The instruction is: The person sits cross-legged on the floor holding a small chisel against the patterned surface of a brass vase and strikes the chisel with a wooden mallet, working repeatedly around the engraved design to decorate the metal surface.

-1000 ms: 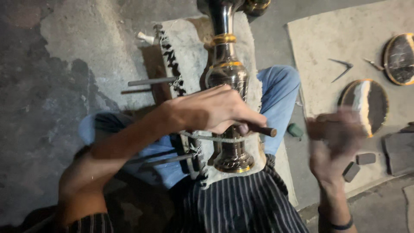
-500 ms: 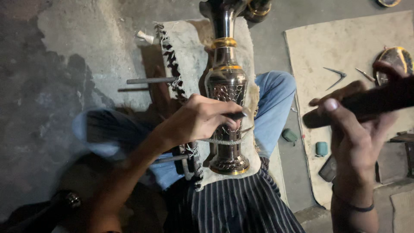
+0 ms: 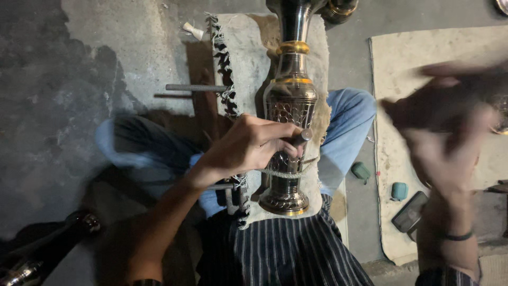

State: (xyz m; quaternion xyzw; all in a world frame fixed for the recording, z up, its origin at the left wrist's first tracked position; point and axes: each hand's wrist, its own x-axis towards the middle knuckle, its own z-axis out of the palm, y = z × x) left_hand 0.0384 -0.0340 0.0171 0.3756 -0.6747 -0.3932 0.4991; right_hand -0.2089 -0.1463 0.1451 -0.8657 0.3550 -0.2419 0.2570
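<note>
Left hand (image 3: 248, 148) clenched on a chisel (image 3: 299, 137) against the heavy, rigid, slippery engraved metal vase (image 3: 290, 106); right hand (image 3: 450, 137) blurred, its grip unreadable.

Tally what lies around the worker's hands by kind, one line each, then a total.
Engraved metal vase: 1
Punch tool, in the left hand: 1
Fringed cloth under the vase: 1
Threaded metal rod: 1
Small teal cases: 2
Dark phone: 1
Total: 7
The right hand is blurred; what it holds cannot be told.
</note>
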